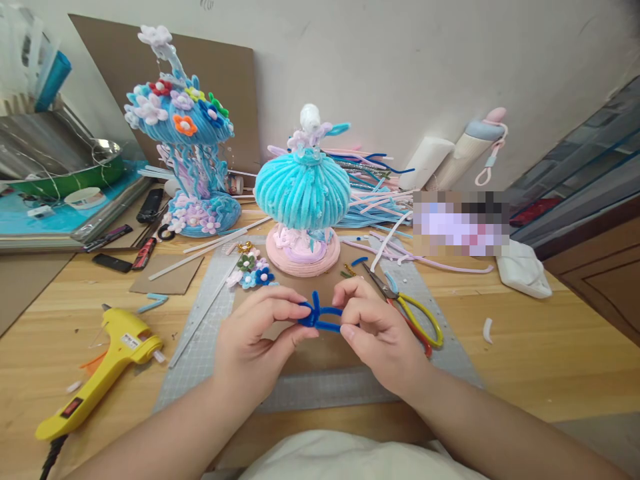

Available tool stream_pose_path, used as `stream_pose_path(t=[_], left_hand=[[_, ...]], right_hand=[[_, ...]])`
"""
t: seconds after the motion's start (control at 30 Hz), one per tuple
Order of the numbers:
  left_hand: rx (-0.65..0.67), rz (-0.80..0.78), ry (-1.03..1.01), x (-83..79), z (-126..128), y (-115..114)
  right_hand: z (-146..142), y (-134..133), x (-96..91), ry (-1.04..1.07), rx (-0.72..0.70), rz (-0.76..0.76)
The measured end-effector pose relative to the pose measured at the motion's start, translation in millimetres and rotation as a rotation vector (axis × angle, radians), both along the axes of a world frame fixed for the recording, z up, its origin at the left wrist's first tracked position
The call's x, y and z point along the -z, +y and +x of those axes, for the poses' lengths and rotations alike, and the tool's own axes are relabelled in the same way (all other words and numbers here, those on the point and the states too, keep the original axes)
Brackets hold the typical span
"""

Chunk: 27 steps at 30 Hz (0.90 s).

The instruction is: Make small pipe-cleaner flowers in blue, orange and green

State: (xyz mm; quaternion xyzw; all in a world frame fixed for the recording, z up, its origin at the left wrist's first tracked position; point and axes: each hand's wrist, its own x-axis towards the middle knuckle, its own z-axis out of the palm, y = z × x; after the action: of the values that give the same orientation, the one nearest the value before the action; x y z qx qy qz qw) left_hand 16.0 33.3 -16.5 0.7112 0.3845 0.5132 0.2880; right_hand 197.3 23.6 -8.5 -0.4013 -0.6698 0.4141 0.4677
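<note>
Pinching blue pipe cleaner [329, 327]: left fingers [280, 310], right fingers [367, 311] | green bowl [55, 187]: metal container [45, 143] inside

One fuzzy, deep-blue pipe cleaner [316, 315], located at the centre of the frame, slightly below mid-height. Condition: bent. The left portion is bunched into tight folds, pinched by the fingers of the left hand [255, 333] and partly covered by them. One short length projects upward from this cluster, near vertical. Two strands extend toward the right of the frame, roughly level, one above the other, with a gap between. Their far ends meet the right hand [385, 337]; finish there is hidden.
</note>
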Motion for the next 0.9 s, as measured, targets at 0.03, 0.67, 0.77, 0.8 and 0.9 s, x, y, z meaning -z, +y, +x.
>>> stream_pose_path(t=[0.03, 0.67, 0.77, 0.8, 0.9], left_hand=[[-0.005, 0.010, 0.025, -0.3, 0.0, -0.5], [-0.022, -0.174, 0.039, 3.1, 2.3, -2.8], [-0.013, -0.069, 0.135, 1.8, 2.4, -5.6], [-0.011, -0.039, 0.157, 1.4, 2.8, -6.4], [-0.032, -0.053, 0.139, 1.5, 4.8, -7.6]], right_hand=[[-0.6, -0.5, -0.2, -0.016, 0.013, 0.011], [-4.9, -2.5, 4.1, -0.171, -0.046, -0.038], [-5.7, -2.6, 5.2, -0.164, -0.027, -0.047], [-5.8, -2.6, 6.0, -0.159, -0.019, -0.041], [-5.6, -2.6, 9.0, -0.139, -0.007, -0.030]])
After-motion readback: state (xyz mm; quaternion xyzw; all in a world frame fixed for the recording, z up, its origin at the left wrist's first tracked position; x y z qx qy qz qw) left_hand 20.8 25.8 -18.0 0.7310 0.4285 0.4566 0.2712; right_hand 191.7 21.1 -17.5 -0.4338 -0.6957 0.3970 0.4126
